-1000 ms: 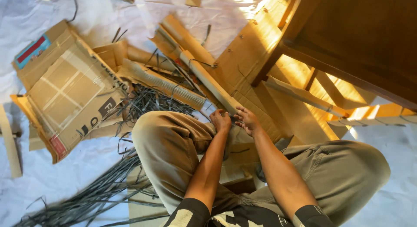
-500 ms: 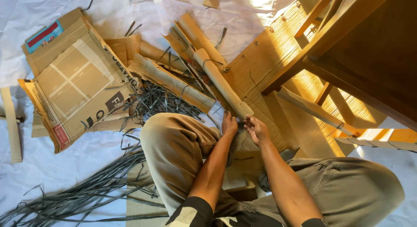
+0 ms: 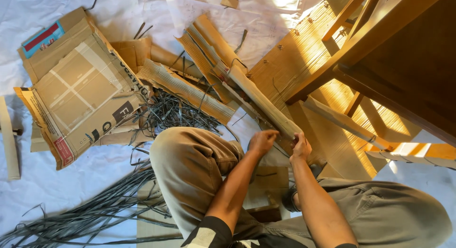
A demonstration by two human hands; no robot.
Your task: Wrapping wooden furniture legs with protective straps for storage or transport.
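The white floor sheet (image 3: 71, 181) is crowded by a wooden chair (image 3: 380, 43) at right, flattened cardboard boxes (image 3: 76, 91) at left and grey straps (image 3: 95, 210) below, leaving bare sheet only at the far left. A rolled cardboard tube (image 3: 256, 98) is laid slantwise between them. Its near end is gripped by the right hand (image 3: 301, 146), while the left hand (image 3: 262, 141) is closed just beside that end, what it pinches not discernible.

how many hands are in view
2, both the person's own. The left hand hovers by the near end of the long rolled brown cardboard tube; the right hand grips that end. No other person's hands show.
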